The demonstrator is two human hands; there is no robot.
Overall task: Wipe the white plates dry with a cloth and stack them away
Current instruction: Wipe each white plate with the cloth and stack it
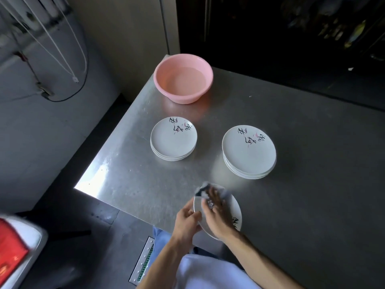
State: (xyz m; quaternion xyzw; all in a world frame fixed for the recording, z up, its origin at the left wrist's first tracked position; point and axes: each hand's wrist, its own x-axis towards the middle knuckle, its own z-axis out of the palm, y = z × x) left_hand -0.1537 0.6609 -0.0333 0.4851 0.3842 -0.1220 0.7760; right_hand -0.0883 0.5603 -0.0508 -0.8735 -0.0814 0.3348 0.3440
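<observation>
1. The left hand's (187, 220) fingers curl round the rim of a tilted white plate (236, 211), clamping it above the steel table's (129, 178) near edge.
2. The right hand's (214, 213) blurred fingers lie stretched over a cloth (203, 189), pressing it onto the plate.
3. Beyond stand two plate stacks, the left stack (173, 138) and the right stack (249, 152), then a pink basin (183, 79).

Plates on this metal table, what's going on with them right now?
A person is drying a white plate: the left hand grips its rim while the right hand presses a cloth against its face. A left stack and a right stack of matching plates sit further back on the steel table, with a pink basin of water behind them.
</observation>
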